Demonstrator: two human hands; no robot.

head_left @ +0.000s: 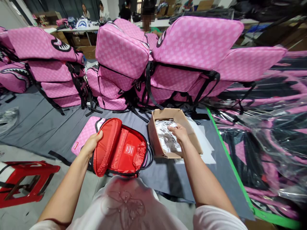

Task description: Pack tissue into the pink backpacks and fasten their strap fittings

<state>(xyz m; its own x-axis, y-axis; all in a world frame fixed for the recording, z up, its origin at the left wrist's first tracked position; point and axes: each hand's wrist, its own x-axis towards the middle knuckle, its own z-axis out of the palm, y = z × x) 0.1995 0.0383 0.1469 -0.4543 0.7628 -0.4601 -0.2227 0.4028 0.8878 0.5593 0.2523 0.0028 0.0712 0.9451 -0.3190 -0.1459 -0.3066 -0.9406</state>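
A small pink-checked backpack (84, 133) lies unzipped on the grey-covered table, its red lining (123, 143) showing. My left hand (90, 144) grips the edge of its folded-back front panel, thumb on the red inside and fingers behind it. Inside the lining sit a square label (129, 149) and a crumpled red pocket. To the right, an open cardboard box (152, 139) holds many small white packets (165, 135). My right hand (179, 132) is over the box, fingers pinched on a small white packet (173, 125).
Stacked pink backpacks (122, 49) line the table's far side. White paper sheets (208, 157) and a black phone-like object (200, 116) lie by the box. Plastic-wrapped bags (275, 134) fill the right, past a green edge (230, 156). A red stool (31, 183) stands at left. Several people are behind.
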